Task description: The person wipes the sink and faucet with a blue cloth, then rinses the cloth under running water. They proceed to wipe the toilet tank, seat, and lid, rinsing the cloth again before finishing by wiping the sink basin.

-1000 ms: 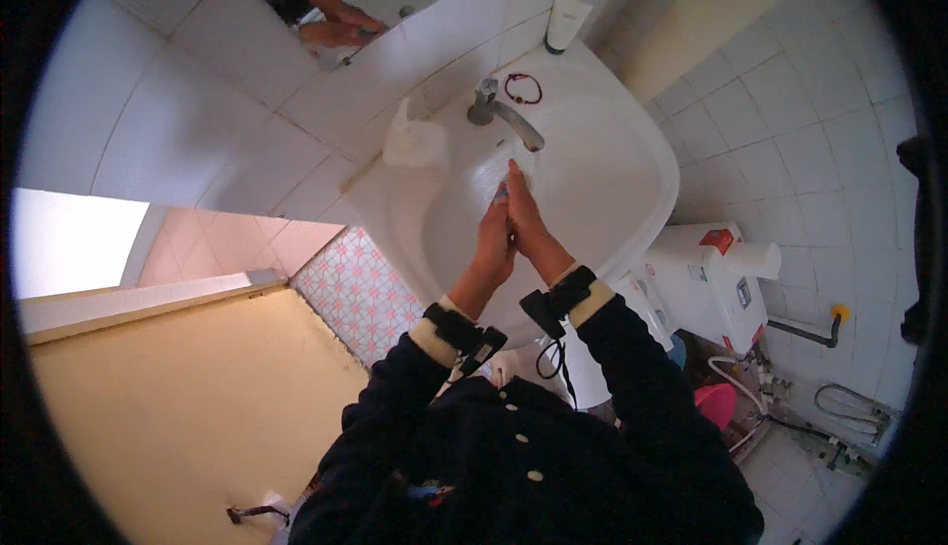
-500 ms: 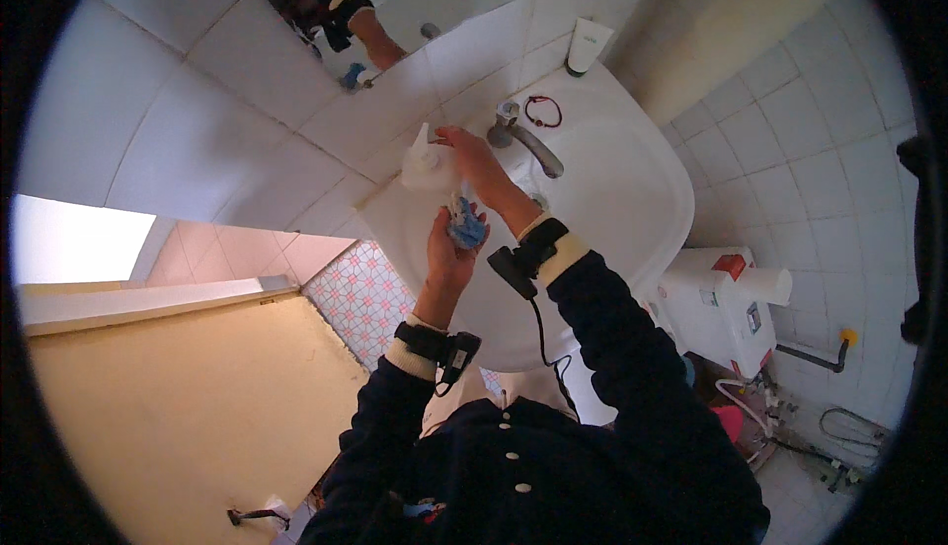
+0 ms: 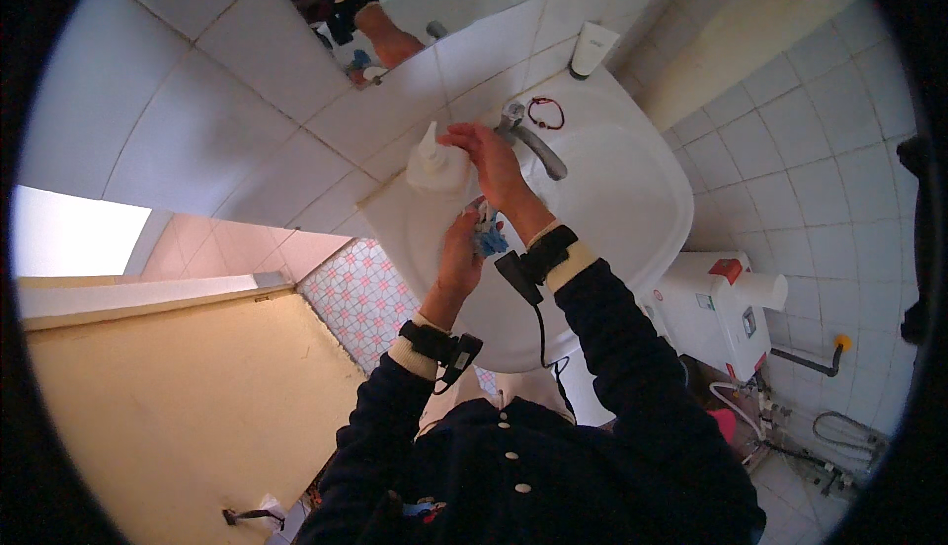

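Note:
A small crumpled blue-and-white cloth point(image 3: 490, 236) rests in my left hand point(image 3: 461, 251), whose fingers and thumb close on it above the near left part of the white sink point(image 3: 632, 185). Its exact kind does not show. Just beyond stands a white pump bottle point(image 3: 434, 168) on the sink's left ledge. Beside the pump head, my right hand point(image 3: 494, 165) has its fingers stretched out and holds nothing; whether the fingertips touch the pump is unclear. A metal faucet point(image 3: 538, 145) is just right of this hand.
A red cord bracelet point(image 3: 546, 114) lies behind the faucet, and a white tube point(image 3: 593, 49) stands at the back corner. A mirror point(image 3: 464, 2) hangs above the sink. To the right is a white box-shaped appliance point(image 3: 716, 313); at left, a yellowish door point(image 3: 197, 397).
My left hand has turned and shifted slightly right with the cloth. My right hand has moved a little, its fingers straighter beside the pump head.

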### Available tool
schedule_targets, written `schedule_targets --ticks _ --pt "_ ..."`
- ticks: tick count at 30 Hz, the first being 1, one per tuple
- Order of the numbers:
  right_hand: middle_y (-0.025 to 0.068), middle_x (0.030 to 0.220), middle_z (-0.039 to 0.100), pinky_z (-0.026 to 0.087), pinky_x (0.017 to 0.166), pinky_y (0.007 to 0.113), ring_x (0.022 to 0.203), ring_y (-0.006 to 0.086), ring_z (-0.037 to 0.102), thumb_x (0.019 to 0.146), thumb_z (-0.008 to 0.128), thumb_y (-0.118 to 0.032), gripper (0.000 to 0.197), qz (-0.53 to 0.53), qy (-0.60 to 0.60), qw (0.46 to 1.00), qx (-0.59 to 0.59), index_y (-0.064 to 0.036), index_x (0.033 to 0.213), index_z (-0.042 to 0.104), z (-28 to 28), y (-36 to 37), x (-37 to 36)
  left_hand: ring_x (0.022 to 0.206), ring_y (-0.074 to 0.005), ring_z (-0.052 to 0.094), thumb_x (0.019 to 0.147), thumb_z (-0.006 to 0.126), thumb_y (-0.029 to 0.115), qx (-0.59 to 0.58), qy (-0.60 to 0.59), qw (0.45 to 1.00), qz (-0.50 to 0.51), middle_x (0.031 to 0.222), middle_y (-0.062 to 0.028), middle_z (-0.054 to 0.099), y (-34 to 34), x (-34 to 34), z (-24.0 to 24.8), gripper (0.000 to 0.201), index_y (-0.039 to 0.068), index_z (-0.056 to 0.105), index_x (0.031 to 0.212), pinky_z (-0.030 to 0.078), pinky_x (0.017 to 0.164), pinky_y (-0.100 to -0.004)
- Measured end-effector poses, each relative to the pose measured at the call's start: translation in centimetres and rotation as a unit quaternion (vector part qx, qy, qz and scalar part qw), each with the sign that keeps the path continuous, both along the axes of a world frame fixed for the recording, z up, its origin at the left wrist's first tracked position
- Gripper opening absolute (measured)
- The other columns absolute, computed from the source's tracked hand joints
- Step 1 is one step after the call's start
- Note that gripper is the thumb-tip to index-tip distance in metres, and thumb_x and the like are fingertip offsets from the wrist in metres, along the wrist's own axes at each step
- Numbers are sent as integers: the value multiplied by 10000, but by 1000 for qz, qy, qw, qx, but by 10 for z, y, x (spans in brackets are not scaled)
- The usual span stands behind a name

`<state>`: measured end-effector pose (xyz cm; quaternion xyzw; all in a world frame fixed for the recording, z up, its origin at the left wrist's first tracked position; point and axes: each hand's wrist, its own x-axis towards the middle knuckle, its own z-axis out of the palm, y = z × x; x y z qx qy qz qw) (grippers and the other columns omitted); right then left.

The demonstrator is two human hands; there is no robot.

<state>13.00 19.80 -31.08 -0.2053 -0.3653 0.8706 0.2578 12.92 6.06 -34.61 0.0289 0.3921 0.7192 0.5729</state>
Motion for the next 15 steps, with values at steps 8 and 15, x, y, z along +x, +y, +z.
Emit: schedule_targets --ticks 8,15 --pt "73 899 593 385 906 290 840 163 557 924 402 -224 268 -19 -74 988 136 -12 1002 549 11 -5 42 828 -177 568 910 465 254 -104 237 964 -64 998 -47 584 16 -2 8 354 36 494 1187 464 685 -288" --pt "42 980 537 407 865 284 913 139 518 907 473 -286 297 -120 -171 946 249 -74 1108 527 -54 -56 104 1069 -372 465 675 589 34 -44 758 627 -174 1150 -213 525 26 22 22 551 10 463 1211 392 872 -429"
